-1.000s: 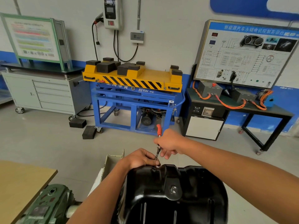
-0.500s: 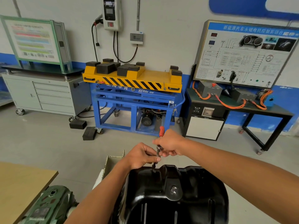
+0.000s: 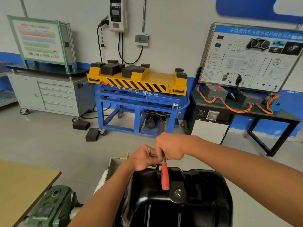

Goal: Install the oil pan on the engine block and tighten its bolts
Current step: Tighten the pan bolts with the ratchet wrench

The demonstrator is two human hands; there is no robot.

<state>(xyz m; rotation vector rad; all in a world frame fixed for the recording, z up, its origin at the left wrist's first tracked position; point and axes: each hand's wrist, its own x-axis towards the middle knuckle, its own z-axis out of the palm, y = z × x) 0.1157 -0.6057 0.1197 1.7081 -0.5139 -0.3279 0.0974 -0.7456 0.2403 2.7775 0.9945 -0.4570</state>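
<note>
The glossy black oil pan (image 3: pixel 193 197) fills the bottom centre, its drain plug (image 3: pixel 177 192) facing up. At its far rim both hands meet. My right hand (image 3: pixel 170 147) grips the upper end of a ratchet wrench whose red handle (image 3: pixel 164 176) hangs down over the pan. My left hand (image 3: pixel 144 157) pinches the wrench's metal head and socket just above the rim. The bolt and the engine block under the pan are hidden.
A green gearbox (image 3: pixel 49 205) and a wooden tabletop (image 3: pixel 21 182) lie at the lower left. A white open box (image 3: pixel 114 163) stands behind my left forearm. Across the grey floor stand a blue-and-yellow lift table (image 3: pixel 137 89), a grey drawer cabinet (image 3: pixel 49 94) and a trainer bench (image 3: pixel 246 108).
The red handle has swung from pointing up and away, above my right hand, to hanging down toward me over the pan. Both hands stayed at the far rim.
</note>
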